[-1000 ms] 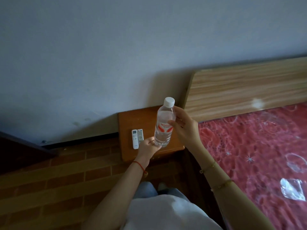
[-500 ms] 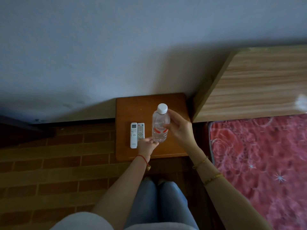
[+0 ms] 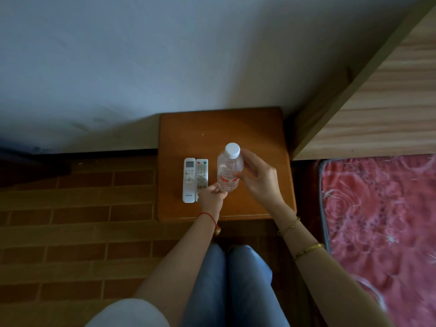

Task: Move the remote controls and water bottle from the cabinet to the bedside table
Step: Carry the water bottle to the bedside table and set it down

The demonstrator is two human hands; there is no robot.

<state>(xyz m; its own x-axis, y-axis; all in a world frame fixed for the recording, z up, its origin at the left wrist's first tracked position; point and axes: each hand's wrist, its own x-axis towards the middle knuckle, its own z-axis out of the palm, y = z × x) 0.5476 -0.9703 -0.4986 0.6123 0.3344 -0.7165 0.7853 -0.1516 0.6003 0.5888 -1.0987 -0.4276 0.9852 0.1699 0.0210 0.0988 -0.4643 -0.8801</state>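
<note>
A clear water bottle [image 3: 228, 168] with a white cap and red label stands upright over the orange-brown bedside table [image 3: 236, 128]. My right hand [image 3: 258, 179] grips its side, fingers curled round it. My left hand [image 3: 210, 195] holds the bottle at its base from below left. Two white remote controls lie side by side on the table's left part: a longer one with a screen [image 3: 189, 179] and a shorter one with coloured buttons [image 3: 202, 173]. I cannot tell whether the bottle's base touches the table.
A wooden headboard [image 3: 377, 102] rises right of the table, with a red patterned mattress [image 3: 382, 220] below it. A pale wall [image 3: 165, 55] stands behind. Brick-pattern floor [image 3: 82, 220] lies to the left. My knees in jeans [image 3: 233, 279] are just before the table.
The bottle and both hands have come down closer to the tabletop, right of the remotes. The view has tilted further down over the table.
</note>
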